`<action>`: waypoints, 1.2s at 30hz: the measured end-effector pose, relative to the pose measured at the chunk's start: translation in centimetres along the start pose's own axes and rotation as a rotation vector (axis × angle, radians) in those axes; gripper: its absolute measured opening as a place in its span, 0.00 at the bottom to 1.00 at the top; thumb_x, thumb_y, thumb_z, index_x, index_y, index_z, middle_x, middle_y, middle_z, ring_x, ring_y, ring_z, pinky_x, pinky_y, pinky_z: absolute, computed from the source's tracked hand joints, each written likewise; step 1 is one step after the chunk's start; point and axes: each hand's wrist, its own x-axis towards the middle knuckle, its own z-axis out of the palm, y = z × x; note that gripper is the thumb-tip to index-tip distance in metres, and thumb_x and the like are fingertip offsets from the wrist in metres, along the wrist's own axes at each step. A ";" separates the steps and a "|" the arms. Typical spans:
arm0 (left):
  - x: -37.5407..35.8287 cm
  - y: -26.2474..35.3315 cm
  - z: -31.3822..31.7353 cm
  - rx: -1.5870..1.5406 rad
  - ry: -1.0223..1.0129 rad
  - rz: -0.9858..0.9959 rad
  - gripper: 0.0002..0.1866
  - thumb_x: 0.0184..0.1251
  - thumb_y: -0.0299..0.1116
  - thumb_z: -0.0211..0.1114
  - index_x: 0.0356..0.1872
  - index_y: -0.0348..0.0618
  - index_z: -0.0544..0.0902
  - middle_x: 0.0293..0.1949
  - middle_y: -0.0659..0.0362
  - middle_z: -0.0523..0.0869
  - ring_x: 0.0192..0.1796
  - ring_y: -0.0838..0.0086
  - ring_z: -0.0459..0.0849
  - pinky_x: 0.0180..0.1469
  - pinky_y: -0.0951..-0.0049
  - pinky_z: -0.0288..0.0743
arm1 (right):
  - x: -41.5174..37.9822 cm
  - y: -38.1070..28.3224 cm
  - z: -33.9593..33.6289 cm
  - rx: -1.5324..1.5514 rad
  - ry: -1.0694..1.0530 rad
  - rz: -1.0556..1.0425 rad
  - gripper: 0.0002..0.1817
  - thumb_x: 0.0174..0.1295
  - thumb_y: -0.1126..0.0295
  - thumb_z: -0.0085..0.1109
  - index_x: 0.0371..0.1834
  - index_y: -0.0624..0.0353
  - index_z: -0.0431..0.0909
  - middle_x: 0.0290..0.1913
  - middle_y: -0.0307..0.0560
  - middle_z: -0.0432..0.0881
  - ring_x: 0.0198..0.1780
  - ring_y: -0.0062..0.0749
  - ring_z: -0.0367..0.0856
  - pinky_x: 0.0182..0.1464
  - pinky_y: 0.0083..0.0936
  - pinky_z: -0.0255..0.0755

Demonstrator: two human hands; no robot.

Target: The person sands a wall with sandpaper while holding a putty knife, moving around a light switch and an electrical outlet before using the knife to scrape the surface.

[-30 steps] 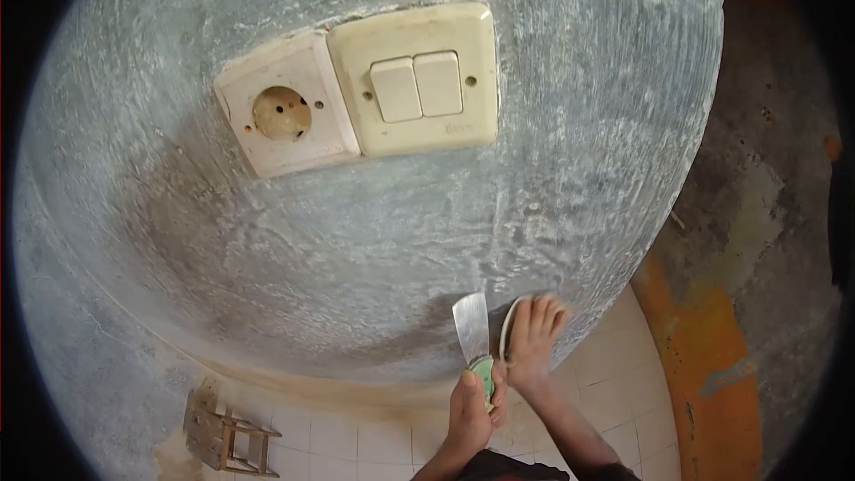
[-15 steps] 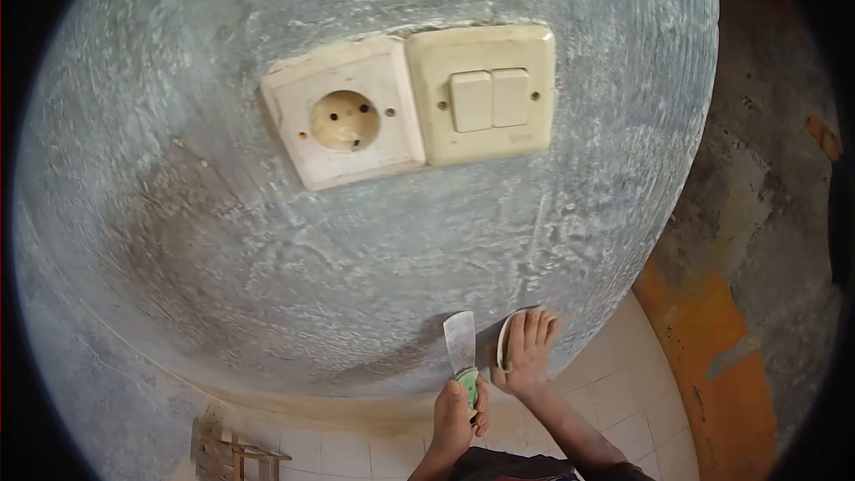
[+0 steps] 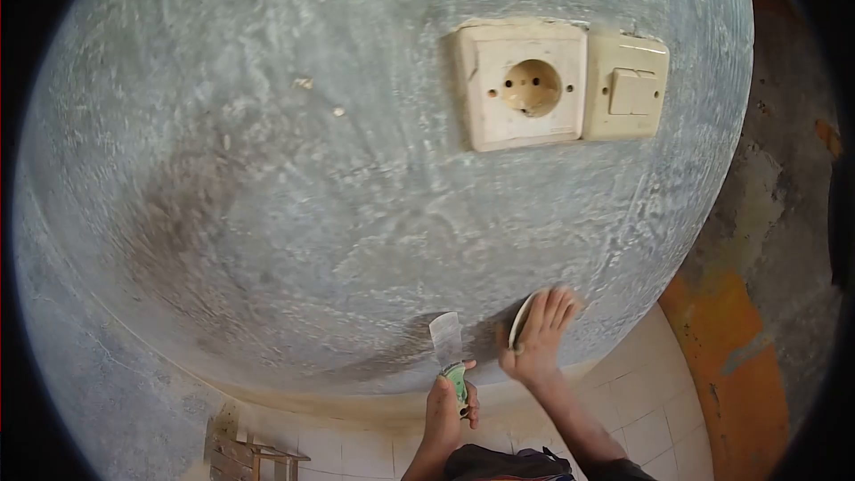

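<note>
My left hand is closed round the green handle of a putty knife, its metal blade pointing up in front of the grey wall. To the right of it, my right hand lies with its fingers over a flat, rounded piece with a pale edge. That piece is held against or very close to the wall; its kind is mostly hidden under the palm. The wall surface looks rough and streaked, with a darker brownish patch at left.
A power socket and a light switch sit side by side higher on the wall. A small wooden stool stands at lower left on the tiled floor. Past the wall's right edge is an orange-and-grey surface.
The view has turned left, so the socket and switch now appear further right. My right hand sits slightly higher and further right in view, the putty knife slightly further left. Both grips are kept.
</note>
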 end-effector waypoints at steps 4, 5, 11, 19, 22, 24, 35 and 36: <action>-0.6 1.4 -2.7 -0.088 -0.077 -0.041 0.32 0.72 0.60 0.43 0.59 0.39 0.67 0.23 0.61 0.71 0.18 0.79 0.69 0.13 0.79 0.61 | 9.4 -1.8 -4.3 0.022 0.109 0.045 0.43 0.58 0.61 0.58 0.71 0.75 0.49 0.73 0.74 0.47 0.75 0.67 0.38 0.71 0.61 0.25; -0.9 1.7 -2.9 -0.088 -0.078 -0.047 0.32 0.72 0.60 0.43 0.59 0.39 0.67 0.23 0.61 0.71 0.18 0.79 0.69 0.13 0.79 0.61 | 10.0 -2.3 -4.0 0.019 0.105 0.049 0.43 0.58 0.61 0.58 0.71 0.75 0.49 0.73 0.74 0.47 0.75 0.67 0.38 0.71 0.61 0.25; -1.5 2.2 -5.1 -0.024 -0.101 0.008 0.26 0.76 0.50 0.44 0.60 0.37 0.67 0.29 0.60 0.73 0.20 0.82 0.69 0.16 0.82 0.61 | -1.2 -4.0 3.1 -0.057 -0.123 -0.028 0.45 0.58 0.64 0.57 0.71 0.78 0.44 0.72 0.79 0.40 0.74 0.74 0.31 0.69 0.67 0.23; -1.6 1.9 -7.4 -0.172 -0.146 -0.069 0.30 0.74 0.54 0.44 0.59 0.34 0.68 0.30 0.60 0.75 0.21 0.78 0.70 0.18 0.78 0.61 | 6.3 -4.5 -0.7 -0.050 0.018 0.019 0.40 0.55 0.64 0.58 0.67 0.77 0.54 0.69 0.80 0.50 0.73 0.71 0.45 0.69 0.67 0.31; -1.8 1.6 -7.9 -0.246 -0.169 -0.090 0.29 0.76 0.53 0.43 0.59 0.35 0.68 0.31 0.60 0.73 0.24 0.79 0.70 0.22 0.80 0.64 | 7.4 -4.5 -0.9 -0.082 0.106 0.043 0.41 0.60 0.61 0.56 0.69 0.77 0.50 0.71 0.80 0.44 0.75 0.71 0.39 0.71 0.62 0.26; -2.0 1.0 -8.5 -0.245 -0.167 -0.106 0.27 0.75 0.54 0.43 0.56 0.36 0.69 0.31 0.60 0.74 0.24 0.77 0.71 0.22 0.77 0.65 | 3.6 -4.0 1.7 -0.035 0.118 -0.035 0.43 0.60 0.60 0.56 0.71 0.77 0.48 0.72 0.79 0.44 0.75 0.70 0.37 0.71 0.62 0.26; -2.5 1.4 -7.9 -0.044 -0.204 -0.130 0.25 0.75 0.55 0.43 0.46 0.40 0.69 0.26 0.59 0.73 0.18 0.76 0.71 0.19 0.76 0.67 | 8.3 -2.1 -1.6 -0.054 0.325 0.062 0.39 0.62 0.66 0.49 0.72 0.75 0.45 0.75 0.71 0.41 0.77 0.62 0.34 0.74 0.52 0.27; -2.5 1.3 -8.0 -0.067 -0.207 -0.153 0.22 0.76 0.52 0.42 0.45 0.40 0.69 0.25 0.60 0.72 0.17 0.80 0.69 0.17 0.79 0.65 | 8.0 -1.9 -1.3 -0.090 0.304 0.048 0.38 0.62 0.65 0.47 0.72 0.75 0.46 0.75 0.71 0.41 0.77 0.62 0.33 0.74 0.52 0.27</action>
